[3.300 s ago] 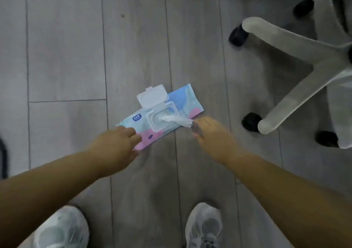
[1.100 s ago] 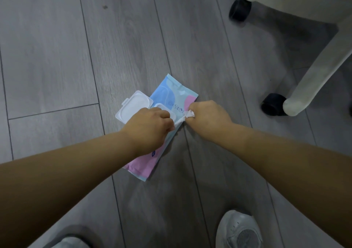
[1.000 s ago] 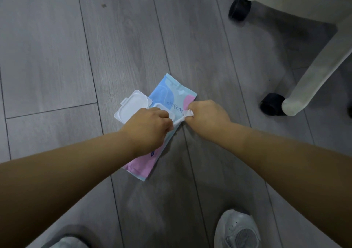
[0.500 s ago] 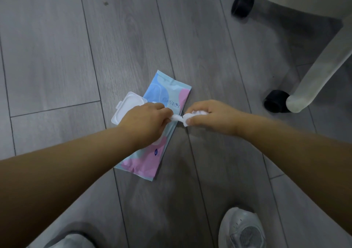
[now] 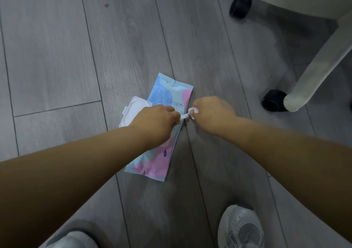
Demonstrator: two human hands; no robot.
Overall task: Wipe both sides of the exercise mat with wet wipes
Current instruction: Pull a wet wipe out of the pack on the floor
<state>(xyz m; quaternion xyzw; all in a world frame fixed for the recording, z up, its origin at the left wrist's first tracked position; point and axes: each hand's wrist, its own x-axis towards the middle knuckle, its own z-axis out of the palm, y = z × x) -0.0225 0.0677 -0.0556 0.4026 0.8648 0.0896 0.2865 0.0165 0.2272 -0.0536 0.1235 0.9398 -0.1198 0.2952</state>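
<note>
Our right hand (image 5: 213,112) has drawn back from the pack (image 5: 162,133) since half a second ago, and a short twisted length of wipe (image 5: 185,116) now stretches between the two hands, where a second ago the right fist sat right against the opening. Its grip is closed on the bunched end of the wipe. Our left hand (image 5: 156,124) presses down on the pack over the dispenser, its grip closed too; we cannot tell whether it pinches the wipe or only pins the pack. The lid (image 5: 133,110) stands flipped open to the left.

We judge the wipe only partly out, so wiping has not begun. The mat is nowhere in view, and neither side can have been touched yet.

The pack lies on the floor (image 5: 57,57), slanted, its far end pointing up and right. To the right, the chair base (image 5: 314,70) and its near caster (image 5: 274,100) sit well apart from our right hand, though a long pull that way would head towards them. Bare boards lie open to the left and ahead. Our shoes (image 5: 242,228) stand below, clear of the pack.
</note>
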